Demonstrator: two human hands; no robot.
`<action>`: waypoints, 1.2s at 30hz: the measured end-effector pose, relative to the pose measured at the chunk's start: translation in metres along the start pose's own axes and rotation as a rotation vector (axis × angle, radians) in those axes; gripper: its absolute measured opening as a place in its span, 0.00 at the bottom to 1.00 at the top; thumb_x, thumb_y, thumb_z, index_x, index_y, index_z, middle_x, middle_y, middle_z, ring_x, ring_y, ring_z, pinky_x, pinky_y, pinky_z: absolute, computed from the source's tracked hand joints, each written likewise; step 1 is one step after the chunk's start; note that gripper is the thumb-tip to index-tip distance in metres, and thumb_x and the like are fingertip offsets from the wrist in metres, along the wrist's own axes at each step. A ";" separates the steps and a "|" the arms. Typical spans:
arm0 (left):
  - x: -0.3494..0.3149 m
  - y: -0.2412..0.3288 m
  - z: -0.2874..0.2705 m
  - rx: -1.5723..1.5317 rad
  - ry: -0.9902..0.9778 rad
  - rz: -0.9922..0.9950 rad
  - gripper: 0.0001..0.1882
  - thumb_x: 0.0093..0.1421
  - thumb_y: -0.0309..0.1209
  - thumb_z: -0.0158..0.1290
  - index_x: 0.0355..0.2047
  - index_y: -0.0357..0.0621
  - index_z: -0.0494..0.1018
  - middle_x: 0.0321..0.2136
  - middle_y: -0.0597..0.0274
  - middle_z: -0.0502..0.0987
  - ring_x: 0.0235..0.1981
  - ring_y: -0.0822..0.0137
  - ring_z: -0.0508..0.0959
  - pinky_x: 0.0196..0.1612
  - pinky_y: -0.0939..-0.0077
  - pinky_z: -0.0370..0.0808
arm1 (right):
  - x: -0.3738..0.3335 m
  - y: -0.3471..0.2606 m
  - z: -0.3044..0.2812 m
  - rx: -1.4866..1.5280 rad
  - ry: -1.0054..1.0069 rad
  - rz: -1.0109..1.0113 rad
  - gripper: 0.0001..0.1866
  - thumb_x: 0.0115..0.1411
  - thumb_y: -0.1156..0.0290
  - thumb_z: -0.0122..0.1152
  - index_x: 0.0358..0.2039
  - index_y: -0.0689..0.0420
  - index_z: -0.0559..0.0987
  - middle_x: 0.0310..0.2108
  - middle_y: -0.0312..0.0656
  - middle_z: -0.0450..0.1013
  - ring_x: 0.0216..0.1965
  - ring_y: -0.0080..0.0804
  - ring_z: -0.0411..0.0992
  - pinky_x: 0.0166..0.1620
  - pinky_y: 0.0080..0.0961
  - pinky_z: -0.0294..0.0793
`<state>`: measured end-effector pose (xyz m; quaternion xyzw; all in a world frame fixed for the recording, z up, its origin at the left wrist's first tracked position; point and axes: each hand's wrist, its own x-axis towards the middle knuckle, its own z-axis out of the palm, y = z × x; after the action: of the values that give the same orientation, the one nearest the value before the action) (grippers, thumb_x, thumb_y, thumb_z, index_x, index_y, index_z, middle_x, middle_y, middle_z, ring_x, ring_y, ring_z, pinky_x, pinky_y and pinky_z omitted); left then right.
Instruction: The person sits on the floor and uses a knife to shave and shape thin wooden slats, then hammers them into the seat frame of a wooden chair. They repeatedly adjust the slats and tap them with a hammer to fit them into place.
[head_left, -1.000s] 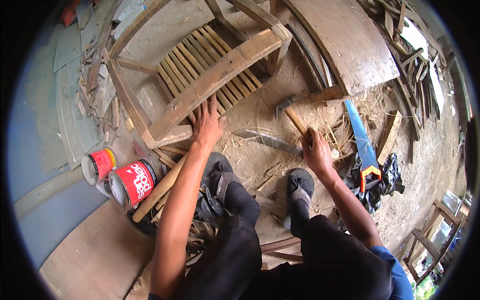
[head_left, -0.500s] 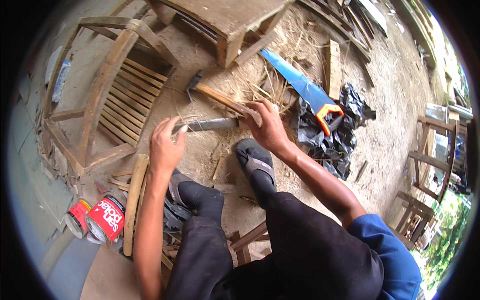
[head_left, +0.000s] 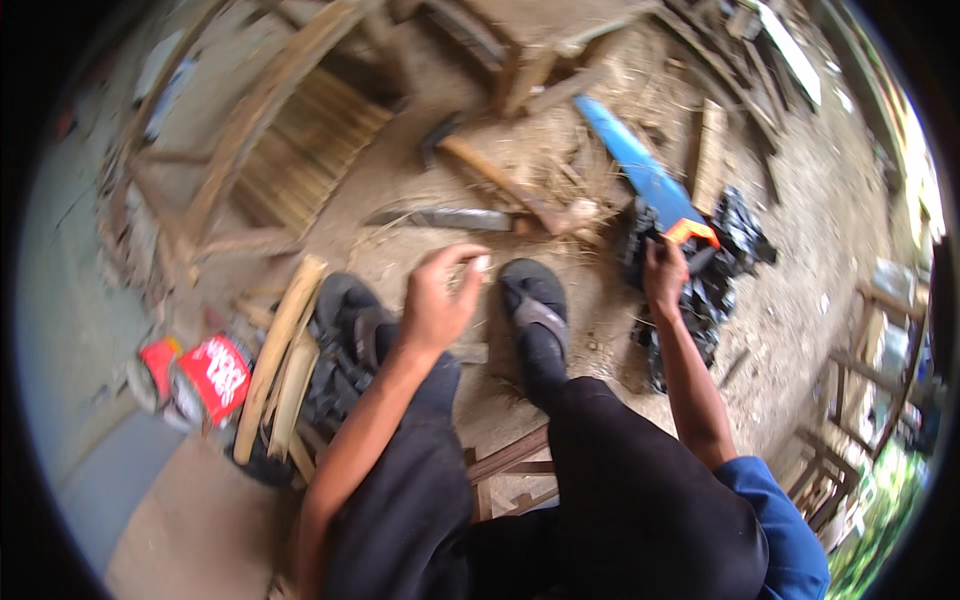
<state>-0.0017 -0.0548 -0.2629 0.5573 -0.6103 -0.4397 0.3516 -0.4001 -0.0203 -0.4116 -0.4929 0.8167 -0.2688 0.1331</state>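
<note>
On the right, my right hand (head_left: 665, 272) is closed at the orange-and-black handle of a handsaw (head_left: 632, 155) with a blue blade. Crumpled black plastic (head_left: 742, 232) lies around and under that handle. My left hand (head_left: 440, 300) hangs above my feet, fingers loosely curved and thumb apart, holding nothing. Just beyond it, a large knife (head_left: 450, 217) with a grey blade rests on the dirt floor. A hammer (head_left: 490, 172) with a dark head and wooden handle lies behind the knife. Motion blurs the picture somewhat.
A wooden chair frame with a slatted seat (head_left: 310, 145) lies at left. Red cans (head_left: 213, 378) and bamboo pieces (head_left: 278, 355) are near my left leg. Wood shavings (head_left: 570, 170) and a wood block (head_left: 708, 155) lie beyond. My sandalled feet (head_left: 535, 310) are close.
My right hand has left the knife and hammer handles and moved right to the saw's handle. My left hand has drawn back from the knife blade. The view has shifted.
</note>
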 end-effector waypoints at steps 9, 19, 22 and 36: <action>-0.001 -0.002 0.004 -0.024 -0.107 -0.035 0.10 0.65 0.32 0.58 0.42 0.38 0.81 0.39 0.50 0.84 0.45 0.52 0.83 0.50 0.63 0.77 | 0.009 0.016 -0.009 0.037 -0.031 -0.022 0.12 0.63 0.65 0.71 0.41 0.59 0.84 0.31 0.39 0.82 0.31 0.27 0.76 0.39 0.27 0.74; -0.006 -0.008 0.005 -0.099 -0.162 -0.033 0.11 0.66 0.32 0.57 0.44 0.38 0.79 0.41 0.49 0.83 0.45 0.51 0.83 0.51 0.61 0.77 | 0.018 0.007 -0.033 0.068 0.033 -0.096 0.13 0.65 0.64 0.68 0.42 0.61 0.84 0.36 0.42 0.81 0.35 0.29 0.77 0.42 0.28 0.75; -0.007 -0.007 0.006 -0.090 -0.176 -0.024 0.11 0.65 0.31 0.57 0.43 0.38 0.79 0.40 0.50 0.83 0.45 0.52 0.83 0.51 0.62 0.77 | 0.032 -0.013 -0.042 0.022 0.146 -0.054 0.17 0.70 0.60 0.61 0.43 0.64 0.80 0.34 0.45 0.79 0.32 0.33 0.77 0.38 0.30 0.76; 0.003 0.007 -0.008 -0.389 0.179 0.008 0.14 0.66 0.30 0.61 0.50 0.39 0.82 0.45 0.56 0.82 0.46 0.67 0.82 0.51 0.72 0.78 | -0.040 -0.298 -0.005 1.395 -1.118 0.593 0.08 0.72 0.67 0.57 0.46 0.56 0.77 0.33 0.31 0.72 0.29 0.18 0.64 0.35 0.20 0.66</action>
<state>0.0027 -0.0592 -0.2539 0.5132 -0.4826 -0.4966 0.5071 -0.1646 -0.0934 -0.2399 -0.1314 0.3811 -0.3768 0.8340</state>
